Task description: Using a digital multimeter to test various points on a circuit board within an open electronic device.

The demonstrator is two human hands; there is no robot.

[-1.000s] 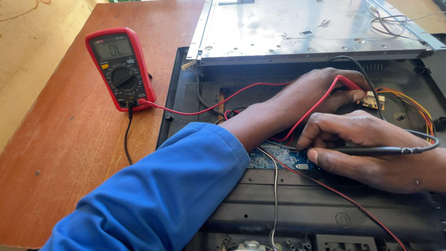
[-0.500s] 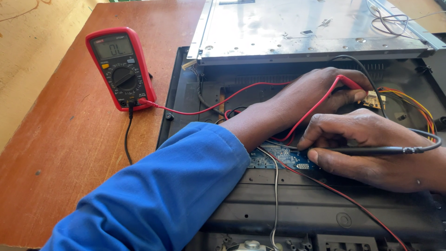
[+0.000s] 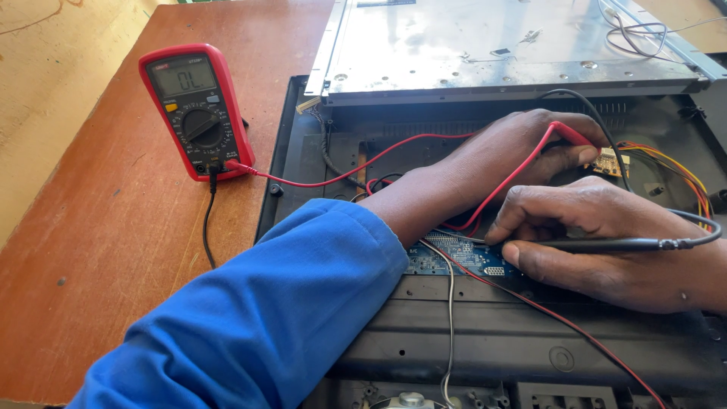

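My left hand [image 3: 507, 155], in a blue sleeve [image 3: 288, 318], reaches across an opened black flat-panel casing [image 3: 485, 348] and grips a red test probe [image 3: 564, 135] near a small tan board [image 3: 609, 160] with coloured wires. My right hand [image 3: 606, 242] holds a black test probe [image 3: 598, 245] lying almost flat, its tip at a blue circuit board [image 3: 454, 257]. Red and black leads run back to a red multimeter [image 3: 195, 110] lying on the wooden table [image 3: 113, 250] to the left.
A silver metal back plate [image 3: 500, 45] covers the casing's far half, with a loop of thin wires [image 3: 632, 30] on its right. A grey cable [image 3: 450, 326] runs down the casing's middle. Bare table lies left of the casing.
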